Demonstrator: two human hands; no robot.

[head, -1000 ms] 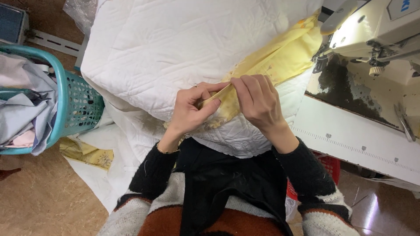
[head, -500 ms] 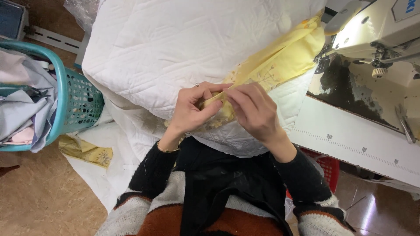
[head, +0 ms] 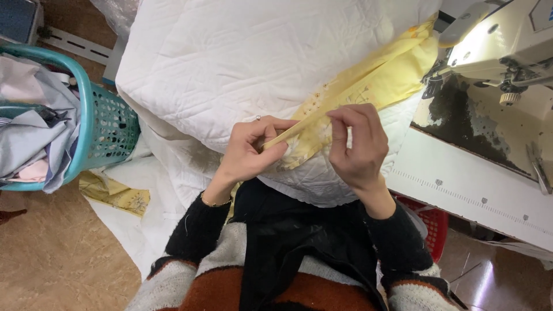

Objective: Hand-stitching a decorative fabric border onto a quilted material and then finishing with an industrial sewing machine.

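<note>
I have the yellow fabric strip [head: 368,78] pinched at its near end, in the middle of the frame, where it lies along the edge of the white quilted piece [head: 230,63] that fills the upper centre and drapes over my lap. My left hand [head: 250,152] is closed on it, thumb and forefinger nipping the folded edge, and my right hand [head: 360,147] is closed too, its fingertips gripping the same fold just beside the left, so the two grips nearly touch. From there the strip runs up toward the upper right, to the sewing machine [head: 501,40] on its white table [head: 461,196]. I judge the yellow cloth to be thin, light and limp: it creases wherever I press and would slide out of a loose hold, so a fingertip pinch right on the fold suits it best. The quilted piece looks soft but bulky, with padding that gives under the hands, and its hanging weight would likely drag on the edge; better to take it close to the seam than far out. At the left edge of the frame stands a teal laundry basket [head: 106,124] full of cloth, and a yellow scrap [head: 115,196] lies on the floor below it.
</note>
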